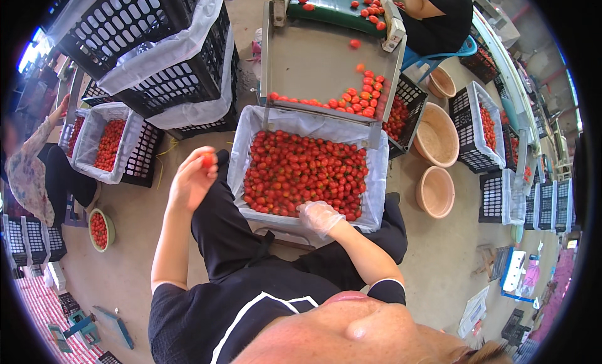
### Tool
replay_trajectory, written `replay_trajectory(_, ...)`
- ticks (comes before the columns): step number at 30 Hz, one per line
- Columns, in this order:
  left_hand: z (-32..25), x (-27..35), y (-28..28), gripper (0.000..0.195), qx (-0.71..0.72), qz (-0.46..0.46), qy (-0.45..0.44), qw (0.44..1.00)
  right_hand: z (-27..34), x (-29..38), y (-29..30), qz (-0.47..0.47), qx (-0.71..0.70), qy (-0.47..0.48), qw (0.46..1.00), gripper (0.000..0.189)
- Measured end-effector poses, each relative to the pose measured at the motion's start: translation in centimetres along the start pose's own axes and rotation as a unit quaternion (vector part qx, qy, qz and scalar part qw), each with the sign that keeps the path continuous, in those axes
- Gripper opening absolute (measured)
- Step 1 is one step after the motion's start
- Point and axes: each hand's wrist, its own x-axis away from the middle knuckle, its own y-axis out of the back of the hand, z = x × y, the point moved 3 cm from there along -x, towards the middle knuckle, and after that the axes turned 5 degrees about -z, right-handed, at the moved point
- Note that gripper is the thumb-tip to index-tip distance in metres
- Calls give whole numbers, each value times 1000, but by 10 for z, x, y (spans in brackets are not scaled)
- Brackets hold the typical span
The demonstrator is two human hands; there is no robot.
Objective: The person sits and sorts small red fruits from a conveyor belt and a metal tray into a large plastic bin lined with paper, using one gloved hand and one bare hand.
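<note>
Between my knees stands a crate lined with white sheeting (308,115), filled with small red cherry tomatoes (305,173). My left hand (194,178) is raised to the left of the crate, its fingertips pinching a single red tomato (207,160). In a clear plastic glove, my right hand (320,217) rests on the tomatoes at the crate's near edge; whether its fingers hold one is hidden. Above the crate's far side, a metal chute (308,58) carries more tomatoes along its lower lip, and two blurred ones are dropping from the green conveyor belt (324,18).
Tall stacked black crates (176,77) rise at the left. Beyond them are a lined tomato crate (107,138), a seated person (40,175) and a green bowl of tomatoes (99,230). At right stand pinkish basins (435,192), another person on a blue chair (435,56) and more crates (477,128).
</note>
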Motion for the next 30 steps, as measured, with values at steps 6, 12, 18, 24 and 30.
replay_trajectory(6, 31, -61, -88, 19, -35, 97, 155, 982, -21, 9, 37, -110, -100, 13, 989, 30)
replay_trajectory(12, 72, -106, -105, 20, -92, 100, 205, 969, -28, 10, 147, -249, -125, 26, 960, 24)
replay_trajectory(18, 93, -100, -86, 18, -121, 99, 255, 954, -87, -36, 243, -303, -185, -56, 933, 27)
replay_trajectory(24, 83, -90, -88, 18, -147, 143, 271, 941, -127, -119, 351, -418, -146, -181, 878, 31)
replay_trajectory(30, 70, -81, -86, 20, -134, 163, 299, 931, -180, -200, 437, -516, -26, -178, 837, 37)
